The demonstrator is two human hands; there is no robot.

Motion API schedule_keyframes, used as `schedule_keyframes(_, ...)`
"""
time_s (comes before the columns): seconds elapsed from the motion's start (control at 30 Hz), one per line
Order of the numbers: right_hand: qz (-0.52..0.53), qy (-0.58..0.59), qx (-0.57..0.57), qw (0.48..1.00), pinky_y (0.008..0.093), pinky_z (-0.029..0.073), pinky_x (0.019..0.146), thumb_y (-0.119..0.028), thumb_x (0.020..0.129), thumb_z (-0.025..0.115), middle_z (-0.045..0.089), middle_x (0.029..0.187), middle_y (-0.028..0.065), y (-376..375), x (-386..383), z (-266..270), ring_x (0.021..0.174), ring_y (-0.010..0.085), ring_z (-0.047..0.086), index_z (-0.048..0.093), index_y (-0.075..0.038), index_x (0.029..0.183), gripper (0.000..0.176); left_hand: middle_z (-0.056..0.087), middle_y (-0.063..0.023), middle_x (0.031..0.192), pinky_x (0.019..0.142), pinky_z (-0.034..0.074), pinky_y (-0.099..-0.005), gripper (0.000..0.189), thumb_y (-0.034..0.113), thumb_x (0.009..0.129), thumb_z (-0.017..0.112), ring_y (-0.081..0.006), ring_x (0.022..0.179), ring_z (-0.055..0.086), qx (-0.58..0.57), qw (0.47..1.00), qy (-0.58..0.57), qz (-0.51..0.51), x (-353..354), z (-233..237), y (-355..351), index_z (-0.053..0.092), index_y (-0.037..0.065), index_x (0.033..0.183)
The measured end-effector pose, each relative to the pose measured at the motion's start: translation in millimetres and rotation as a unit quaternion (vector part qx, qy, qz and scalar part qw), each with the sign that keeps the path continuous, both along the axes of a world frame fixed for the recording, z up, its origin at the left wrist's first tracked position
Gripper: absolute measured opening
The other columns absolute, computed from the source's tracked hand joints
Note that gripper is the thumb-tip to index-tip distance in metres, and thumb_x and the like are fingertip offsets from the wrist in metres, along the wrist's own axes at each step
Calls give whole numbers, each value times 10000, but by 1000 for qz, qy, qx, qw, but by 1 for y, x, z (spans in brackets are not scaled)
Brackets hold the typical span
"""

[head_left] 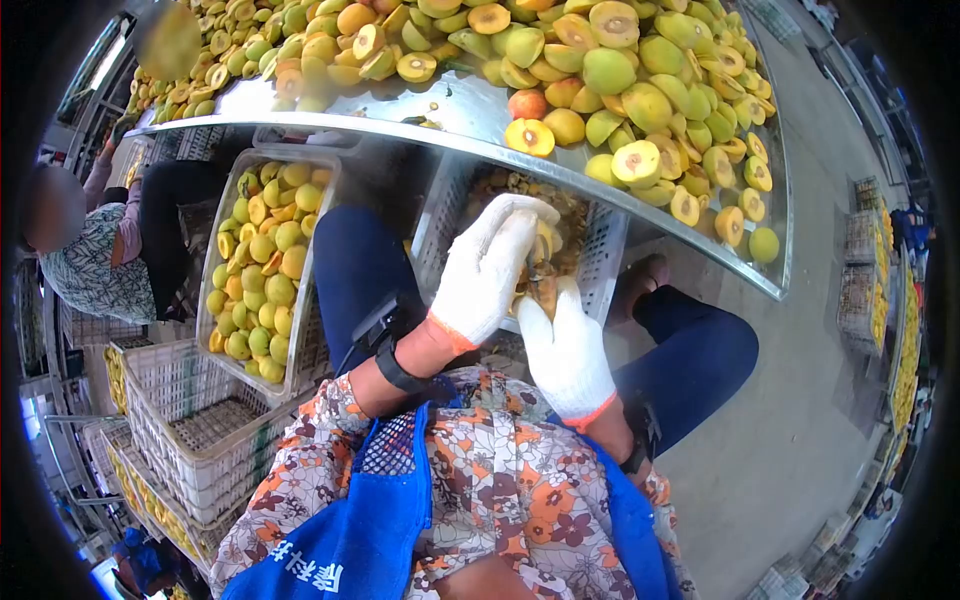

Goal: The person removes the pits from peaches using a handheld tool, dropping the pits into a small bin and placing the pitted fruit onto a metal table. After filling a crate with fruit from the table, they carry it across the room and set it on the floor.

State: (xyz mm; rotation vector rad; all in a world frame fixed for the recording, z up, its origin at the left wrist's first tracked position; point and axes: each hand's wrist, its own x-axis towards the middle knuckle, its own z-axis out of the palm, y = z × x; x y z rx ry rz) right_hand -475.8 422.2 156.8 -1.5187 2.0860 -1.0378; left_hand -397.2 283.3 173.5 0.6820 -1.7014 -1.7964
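Both hands wear white gloves with orange cuffs and meet over a light plastic crate between my knees. My left hand is curled round a yellow peach piece, partly hidden by the fingers. Just below it, my right hand is closed with its fingertips at a small brownish thing, whose kind I cannot make out. Brown and yellow scraps, seemingly pits, lie in the crate beneath.
A metal-edged table ahead carries heaped whole and halved peaches. To the left stand a full peach crate and stacked crates. Another person sits at the far left. More crates stand at right.
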Motion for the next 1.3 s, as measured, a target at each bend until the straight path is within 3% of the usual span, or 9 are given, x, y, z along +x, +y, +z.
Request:
schedule_keyframes(0.1, 45, 67, -14, 997, 470, 550, 637, -31, 866, 625, 552, 1126, 342, 0, 1, 2, 783, 443, 660, 638, -3, 1150, 286, 679, -71, 979, 861, 497, -289, 327, 240, 1064, 425, -133, 904, 617, -36, 999, -35, 1, 1, 2, -3, 662, 20, 1114)
schedule_keyframes(0.2, 18, -118, 44, 992, 481, 544, 638, -39, 862, 621, 540, 1147, 354, -3, 5, 8, 804, 448, 662, 626, -7, 1168, 308, 674, -44, 896, 785, 504, -282, 309, 231, 1061, 427, -121, 828, 606, 41, 997, -63, -20, 1, 2, -7, 660, 27, 1065)
schedule_keyframes(0.27, -80, -357, 80, 927, 468, 530, 621, -61, 909, 602, 584, 1032, 314, -3, 8, -4, 749, 447, 633, 628, -31, 1167, 261, 649, -33, 797, 700, 503, -276, 284, 223, 1054, 442, -108, 754, 595, -45, 998, -50, -4, 0, -9, -6, 659, 39, 1045)
schedule_keyframes(0.3, -20, -296, 82, 952, 385, 469, 499, -142, 999, 558, 589, 799, 170, 0, 4, -4, 569, 319, 567, 580, -83, 1191, 202, 640, -36, 776, 687, 505, -279, 275, 222, 1052, 449, -108, 740, 595, -95, 993, -66, 1, 1, -8, -7, 662, 48, 1050)
schedule_keyframes(0.37, -57, -693, 105, 711, 281, 351, 405, -213, 1052, 510, 479, 653, 36, 2, -5, 14, 457, 162, 429, 516, -125, 1183, 158, 654, -69, 780, 683, 524, -312, 253, 219, 1044, 470, -139, 723, 628, -97, 991, -87, -4, 3, -1, -3, 662, 54, 1046)
schedule_keyframes(0.5, -1, -775, 95, 625, 263, 228, 340, -351, 1072, 464, 356, 536, 6, 7, -5, 9, 343, 107, 272, 482, -146, 1127, 212, 697, -155, 881, 740, 550, -386, 194, 195, 1009, 512, -310, 808, 708, -227, 969, -92, 19, 0, -9, -3, 641, 51, 1024)
schedule_keyframes(0.67, 115, -869, 89, 472, 290, 230, 343, -453, 1073, 400, 391, 536, 15, 12, -16, -8, 329, 126, 321, 549, -142, 1100, 346, 657, -65, 862, 739, 530, -309, 272, 271, 1058, 478, -135, 770, 626, -14, 999, 19, -35, -6, -20, -2, 626, 48, 1008)
schedule_keyframes(1.1, 194, -870, 35, 452, 266, 215, 306, -537, 1082, 316, 402, 542, -20, 9, -4, -11, 317, 74, 288, 456, -110, 1136, 453, 696, -49, 927, 851, 510, -316, 277, 263, 1038, 552, -146, 897, 633, 13, 942, 197, -273, 8, -18, -43, 685, 22, 1009)
schedule_keyframes(1.3, 216, -892, 42, 396, 247, 242, 311, -524, 1088, 312, 381, 541, -29, -4, -3, -3, 327, 61, 333, 414, -94, 1127, 443, 666, -78, 860, 758, 534, -291, 379, 355, 1065, 496, -145, 781, 651, 209, 936, 276, -59, 7, -9, -8, 641, 15, 979)
